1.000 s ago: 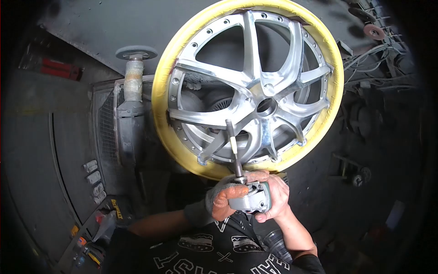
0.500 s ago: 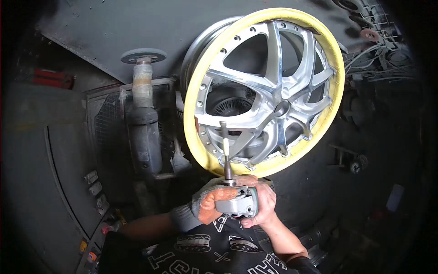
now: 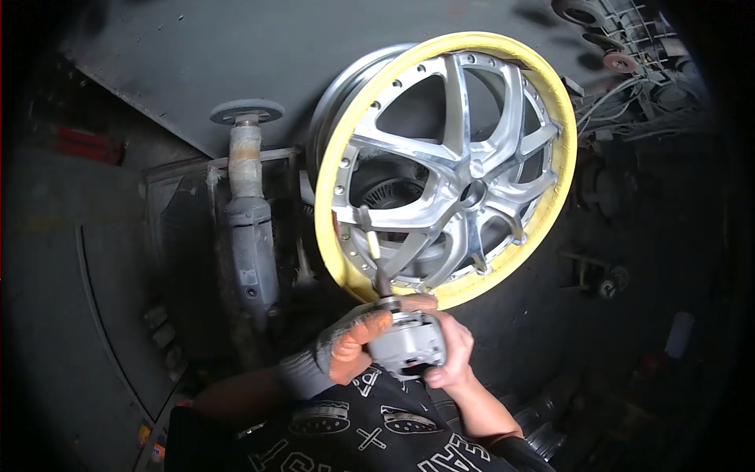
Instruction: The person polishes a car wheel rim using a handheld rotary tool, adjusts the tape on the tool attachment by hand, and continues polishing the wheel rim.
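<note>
In the head view, both my hands are wrapped around a grey angle grinder (image 3: 409,343) in front of my chest. A long thin shaft (image 3: 373,245) points up from it, tilted a little left. My left hand (image 3: 351,340), in a grey and orange work glove, closes around the grinder's head beside the base of the shaft. My bare right hand (image 3: 454,346) grips its right side. Just beyond stands a silver alloy wheel (image 3: 470,161), its rim covered in yellow tape (image 3: 563,165). The shaft overlaps the wheel's lower left spokes in view; whether it touches them I cannot tell.
To the left, a second grinder (image 3: 250,236) with a wrapped neck stands upright, a round disc (image 3: 247,112) on top. Discs and cables (image 3: 629,86) hang on a rack at the upper right. A grey panel (image 3: 236,47) is behind the wheel.
The grinder has turned slightly in my hands, and its shaft leans further left. The wheel sits a little lower and further left in view, as the camera has shifted.
</note>
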The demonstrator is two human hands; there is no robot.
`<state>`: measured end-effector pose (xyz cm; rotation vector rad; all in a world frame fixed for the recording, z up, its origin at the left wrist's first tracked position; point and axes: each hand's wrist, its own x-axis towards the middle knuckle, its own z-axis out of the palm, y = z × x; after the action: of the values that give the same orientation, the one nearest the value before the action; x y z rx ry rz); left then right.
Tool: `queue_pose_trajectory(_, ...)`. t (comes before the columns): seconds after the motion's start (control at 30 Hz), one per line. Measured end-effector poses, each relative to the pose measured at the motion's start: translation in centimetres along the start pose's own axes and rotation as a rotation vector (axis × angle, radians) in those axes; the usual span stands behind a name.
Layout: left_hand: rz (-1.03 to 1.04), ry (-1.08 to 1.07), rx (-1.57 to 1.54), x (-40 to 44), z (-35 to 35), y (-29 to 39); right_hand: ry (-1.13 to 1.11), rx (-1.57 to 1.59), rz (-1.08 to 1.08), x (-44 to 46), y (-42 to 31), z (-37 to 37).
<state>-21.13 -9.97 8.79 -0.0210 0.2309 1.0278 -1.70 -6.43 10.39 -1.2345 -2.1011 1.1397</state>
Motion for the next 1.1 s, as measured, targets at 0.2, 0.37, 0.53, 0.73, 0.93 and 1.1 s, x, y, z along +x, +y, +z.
queue_pose_trajectory(0.2, 0.049, -0.272, 0.170, 8.8, 1.3, -2.8, 0.125, 0.447, 0.340, -0.9, 0.6, -5.6)
queue_pose_trajectory(0.37, 0.004, -0.180, 0.083, 14.3, 1.3, -6.5, 0.184, 0.460, 0.364, -1.1, 4.0, -8.4)
queue_pose_trajectory(0.53, 0.076, -0.145, -0.071, 16.9, -0.7, -9.1, 0.235, 0.530, 0.447, -0.7, 6.8, -9.6)
queue_pose_trajectory(0.73, 0.227, 0.106, 0.109, 17.1, -0.1, -9.4, 0.133, 0.556, 0.295, -0.3, 7.9, -10.1)
queue_pose_trajectory(0.93, 0.187, 0.095, 0.097, 14.2, 1.9, -8.1, 0.059, 0.538, 0.306, -0.4, 6.4, -9.5)
queue_pose_trajectory(1.1, 0.243, -0.016, 0.099, 12.3, 1.5, -7.6, 0.016, 0.514, 0.336, -0.7, 4.3, -7.9)
